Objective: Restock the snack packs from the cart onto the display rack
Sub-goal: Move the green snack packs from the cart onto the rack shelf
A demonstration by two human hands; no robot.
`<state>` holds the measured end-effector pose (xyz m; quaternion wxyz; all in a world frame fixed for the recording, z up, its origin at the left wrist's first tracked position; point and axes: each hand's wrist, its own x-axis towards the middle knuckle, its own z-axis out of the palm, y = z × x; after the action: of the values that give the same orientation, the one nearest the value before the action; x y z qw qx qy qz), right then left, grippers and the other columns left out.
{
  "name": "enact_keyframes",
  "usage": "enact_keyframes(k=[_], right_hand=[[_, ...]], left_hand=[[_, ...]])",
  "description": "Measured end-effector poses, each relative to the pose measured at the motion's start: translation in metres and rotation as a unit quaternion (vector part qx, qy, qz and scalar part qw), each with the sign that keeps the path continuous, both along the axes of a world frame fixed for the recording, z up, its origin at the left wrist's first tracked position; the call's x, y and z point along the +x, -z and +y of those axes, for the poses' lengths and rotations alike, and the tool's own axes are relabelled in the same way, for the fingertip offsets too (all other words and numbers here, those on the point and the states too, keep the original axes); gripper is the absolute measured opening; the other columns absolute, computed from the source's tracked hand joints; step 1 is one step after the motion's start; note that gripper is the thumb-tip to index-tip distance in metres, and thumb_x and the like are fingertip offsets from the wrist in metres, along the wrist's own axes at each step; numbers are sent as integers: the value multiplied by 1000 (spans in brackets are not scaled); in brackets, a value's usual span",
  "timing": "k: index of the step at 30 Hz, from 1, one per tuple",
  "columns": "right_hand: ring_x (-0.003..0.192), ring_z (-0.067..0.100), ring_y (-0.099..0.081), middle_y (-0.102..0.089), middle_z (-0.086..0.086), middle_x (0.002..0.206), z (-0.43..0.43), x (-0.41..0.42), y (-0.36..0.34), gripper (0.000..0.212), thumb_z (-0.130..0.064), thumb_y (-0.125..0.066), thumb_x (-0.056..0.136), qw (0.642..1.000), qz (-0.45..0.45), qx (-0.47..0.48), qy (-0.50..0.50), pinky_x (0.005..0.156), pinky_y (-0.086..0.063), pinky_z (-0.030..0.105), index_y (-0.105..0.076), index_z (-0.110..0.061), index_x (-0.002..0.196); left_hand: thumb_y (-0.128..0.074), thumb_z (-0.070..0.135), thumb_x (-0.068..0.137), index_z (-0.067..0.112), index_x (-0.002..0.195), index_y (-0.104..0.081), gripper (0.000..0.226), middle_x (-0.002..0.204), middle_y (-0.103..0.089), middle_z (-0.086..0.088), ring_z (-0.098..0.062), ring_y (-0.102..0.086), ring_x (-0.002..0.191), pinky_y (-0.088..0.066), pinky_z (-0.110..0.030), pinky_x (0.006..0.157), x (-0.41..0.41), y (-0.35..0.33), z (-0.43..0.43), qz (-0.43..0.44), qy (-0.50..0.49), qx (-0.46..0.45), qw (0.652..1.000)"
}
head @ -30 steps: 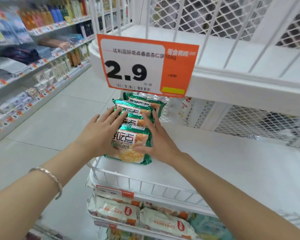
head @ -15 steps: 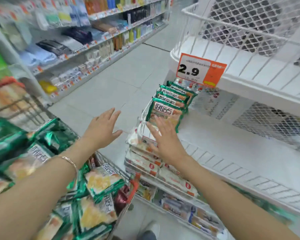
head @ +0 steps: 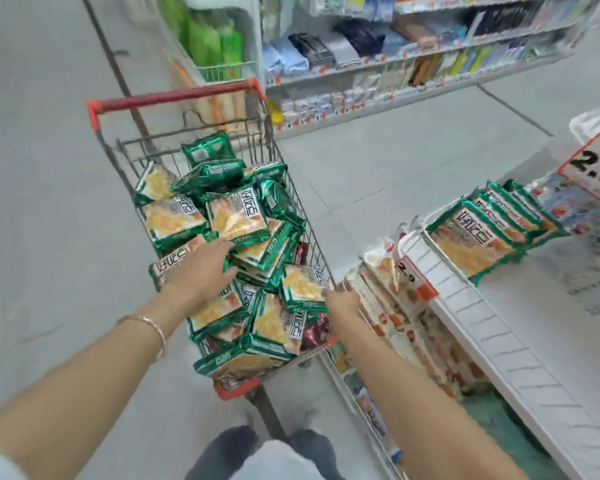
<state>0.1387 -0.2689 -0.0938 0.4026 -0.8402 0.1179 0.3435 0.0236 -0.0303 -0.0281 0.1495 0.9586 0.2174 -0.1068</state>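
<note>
While the view's a bit smeared, the layout is easy enough to read: the shopping cart (head: 313, 237) with the red handle (head: 174, 97) sits right in front of the person, heaped with green snack packs (head: 238, 216) lying every which way. The left hand (head: 201, 268) is down on the pile near the middle-left, palm down and fingers pretty much straight and spread, lying flat across a couple of packs, not wrapped round anything. A thin bracelet (head: 149, 322) sits on that wrist. The right hand (head: 343, 301) is at the cart's right rim, up against the edge of 1 pack (head: 303, 285), but the fingers are tucked out of sight so I can't tell if it has hold of it or not.

Off to the right is the white display rack (head: 534, 341), with a short row of the same green packs (head: 475, 244) leaning back in a line at its near-left corner. An orange 2.9 price sign (head: 596, 168) hangs above them, a smaller 2.9 tag (head: 407, 275) is on the rack's front edge, and white-and-orange packs (head: 395, 313) fill the tier below
</note>
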Motion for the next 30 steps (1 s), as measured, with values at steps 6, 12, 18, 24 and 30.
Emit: enact_keyframes(k=[6, 12, 18, 24, 30], right_hand=[[133, 35, -46, -38, 15, 150, 14, 2, 37, 57, -32, -68, 93, 917, 263, 195, 228, 106, -48, 46, -40, -15, 140], [106, 25, -64, -63, 14, 124, 3, 24, 8, 48, -15, -69, 88, 877, 294, 254, 282, 81, -55, 28, -52, -6, 132], [106, 26, -52, -55, 8, 123, -1, 24, -48, 24, -20, -67, 68, 966, 97, 233, 54, 101, -45, 46, -59, -10, 88], [109, 30, -64, -64, 17, 124, 49, 39, -83, 38, -20, -62, 86, 888, 197, 305, -283, 105, -46, 49, -54, -6, 121], [117, 21, -56, -56, 8, 133, 47, 4, -33, 47, -19, -57, 94, 868, 102, 175, -453, 101, -49, 38, -48, -12, 140]], left_hand=[[-53, 30, 98, 17, 149, -40, 54, 152, -45, -6, -28, -47, 135, -43, -51, 107, -34, 8, -21, -9, -64, -2, 998], [-58, 20, 97, 15, 144, -48, 48, 142, -53, -10, -21, -64, 92, -51, -42, 91, -44, 3, -41, -99, -226, -135, 960], [-50, 39, 101, 16, 139, -53, 44, 133, -60, -8, -29, -64, 109, -49, -35, 90, -29, -10, -43, -139, -325, -201, 914], [-81, 72, 57, 21, 119, -55, 84, 98, -66, 0, -20, -63, 87, -48, -37, 97, -10, -44, -47, -122, -371, -576, 718], [-85, 55, 60, 2, 121, -59, 85, 83, -63, -6, -9, -46, 47, -42, -21, 43, -51, -26, -14, -228, -489, -475, 695]])
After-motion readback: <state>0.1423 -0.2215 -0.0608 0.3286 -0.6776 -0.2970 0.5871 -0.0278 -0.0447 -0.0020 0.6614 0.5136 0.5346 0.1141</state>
